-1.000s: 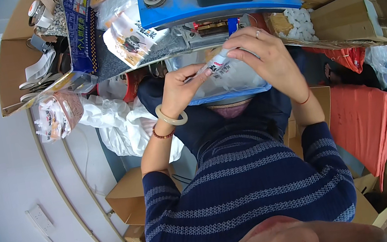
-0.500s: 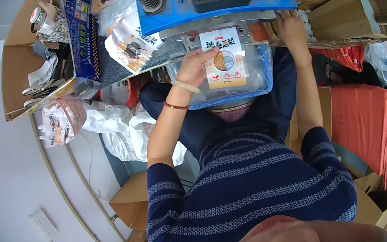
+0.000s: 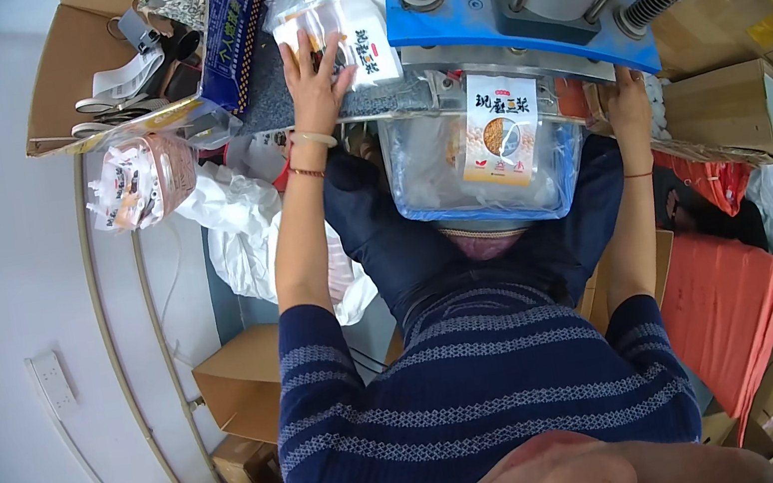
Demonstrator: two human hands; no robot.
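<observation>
My left hand (image 3: pixel 314 79) lies with fingers spread on a white printed pouch (image 3: pixel 364 38), on the dark speckled worktop left of the machine. A second white pouch (image 3: pixel 499 135), with a round window showing tan contents, hangs from under the front edge of the blue press (image 3: pixel 515 34). Below it is a clear plastic-lined blue bin (image 3: pixel 437 178), between my legs. My right hand (image 3: pixel 630 110) is at the press's right front corner; its fingertips are partly hidden there, so what they hold, if anything, does not show.
An open carton (image 3: pixel 71 99) with straps and rolls stands at the far left, beside a dark blue printed box (image 3: pixel 233 38). A bundle of pouches (image 3: pixel 145 184) hangs below it. At the right are a cardboard box (image 3: pixel 720 110) and a red-covered panel (image 3: pixel 727 319).
My left hand has let go of the pouch at the press and moved left onto the other pouch. The view has shifted and turned; my right hand stays at the press corner.
</observation>
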